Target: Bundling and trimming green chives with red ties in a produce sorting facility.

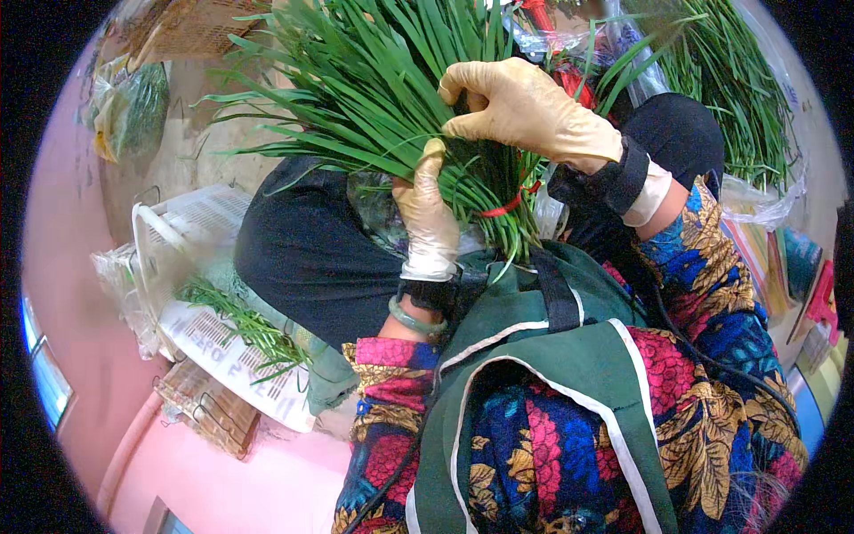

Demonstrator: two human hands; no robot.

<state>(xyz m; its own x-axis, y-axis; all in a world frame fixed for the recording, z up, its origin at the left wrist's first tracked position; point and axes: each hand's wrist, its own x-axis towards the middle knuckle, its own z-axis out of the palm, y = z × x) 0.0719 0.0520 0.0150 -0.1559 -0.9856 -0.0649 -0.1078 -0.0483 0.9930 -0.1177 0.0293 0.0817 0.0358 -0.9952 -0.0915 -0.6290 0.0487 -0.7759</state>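
Note:
A tied bunch of long, flat green leaves, likely garlic chives [373, 113], fans out over my lap with its cut ends towards me. Near those ends a red tie [510, 202] wraps the stems. My left hand [427, 207], in a thin cream glove, grips the bunch from its left side, thumb on top. Over the right side of the leaves is my right hand [527, 113], gloved alike. Its thumb and forefinger are curved with a gap between them, and nothing shows in that gap. The other fingers are partly hidden.
More long green leaves [734, 100] lie on clear plastic at the upper right. Cut greens [247, 324] rest on a printed sack [213, 360] at left, beside a white handle [157, 227]. A bag of greens [137, 107] stands farther left. A green apron [534, 340] covers my lap.

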